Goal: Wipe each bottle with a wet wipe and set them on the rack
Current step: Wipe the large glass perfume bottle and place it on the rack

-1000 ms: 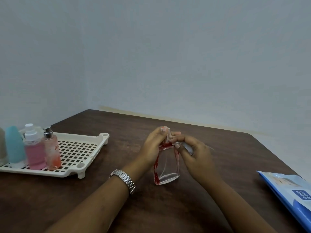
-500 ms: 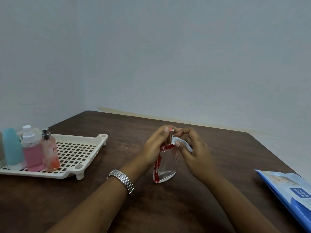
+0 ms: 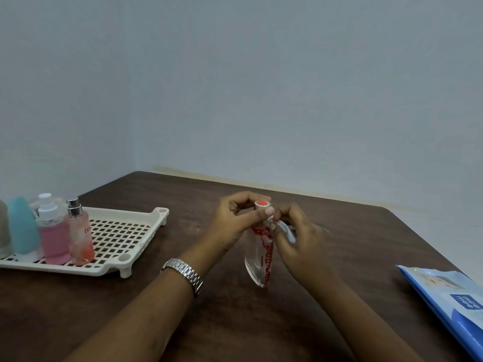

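Note:
A clear glass bottle with red trim point(image 3: 257, 265) stands tilted on the dark table, its red-topped cap toward me. My left hand point(image 3: 236, 220) pinches the bottle's neck just under the cap. My right hand point(image 3: 300, 239) holds a crumpled white wet wipe point(image 3: 285, 229) against the bottle's shoulder. At the left, a cream slotted rack point(image 3: 120, 239) carries a teal bottle point(image 3: 22, 228), a pink bottle with a white pump point(image 3: 53, 236) and a slim peach spray bottle point(image 3: 81, 236).
A blue pack of wet wipes point(image 3: 449, 301) lies at the table's right edge. A grey bottle point(image 3: 4, 231) is cut off by the left frame edge. The brown table point(image 3: 339, 296) meets a pale wall behind it.
The bottle has turned from broadside to edge-on and tipped its cap toward me. My right hand has shifted the wipe down from the cap to the bottle's shoulder.

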A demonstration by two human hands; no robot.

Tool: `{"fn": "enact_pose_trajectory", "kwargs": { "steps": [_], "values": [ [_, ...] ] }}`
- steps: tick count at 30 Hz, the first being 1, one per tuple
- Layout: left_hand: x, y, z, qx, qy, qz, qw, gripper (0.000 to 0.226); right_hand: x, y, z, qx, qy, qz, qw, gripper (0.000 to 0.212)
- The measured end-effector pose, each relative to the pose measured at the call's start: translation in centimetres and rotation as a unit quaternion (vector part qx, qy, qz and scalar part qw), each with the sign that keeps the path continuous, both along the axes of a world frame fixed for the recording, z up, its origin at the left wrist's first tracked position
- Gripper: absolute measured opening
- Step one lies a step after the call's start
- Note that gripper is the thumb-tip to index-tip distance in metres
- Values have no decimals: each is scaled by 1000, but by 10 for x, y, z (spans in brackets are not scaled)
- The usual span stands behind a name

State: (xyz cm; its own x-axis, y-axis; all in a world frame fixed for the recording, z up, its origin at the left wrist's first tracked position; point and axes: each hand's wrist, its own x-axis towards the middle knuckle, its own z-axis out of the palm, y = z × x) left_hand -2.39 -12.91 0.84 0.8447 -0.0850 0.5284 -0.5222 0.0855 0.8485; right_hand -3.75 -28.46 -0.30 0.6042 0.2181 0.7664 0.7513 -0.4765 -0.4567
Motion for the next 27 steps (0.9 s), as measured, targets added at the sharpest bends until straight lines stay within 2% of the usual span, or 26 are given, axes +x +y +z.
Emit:
{"fn": "enact_pose_trajectory", "kwargs": {
  "steps": [2, 8, 11, 13, 19, 23, 27],
  "values": [
    [2, 1, -1, -10, -14, 17, 1000, 17, 0, 0, 0, 17, 13, 18, 1000, 16],
    [6, 2, -2, -43, -18, 31, 998, 23, -2, -1, 3, -8, 4, 48, 999, 12],
    [7, 3, -5, -48, -9, 37, 998, 25, 0, -1, -1, -46, 12, 52, 998, 26],
    [7, 4, -5, -43, 1, 31, 999, 29, 4, 1, -3, -80, -13, 22, 997, 30],
    [5, 1, -3, -52, 27, -15, 998, 20, 9, -3, -4, -92, -102, -18, 990, 5],
    [5, -1, -4, -64, 30, -15, 997, 20, 8, -4, -3, -82, -100, -6, 992, 14],
    [6, -2, -4, -69, 37, -22, 997, 16, 12, -6, -5, -78, -63, -34, 994, 11]
  ]
}}
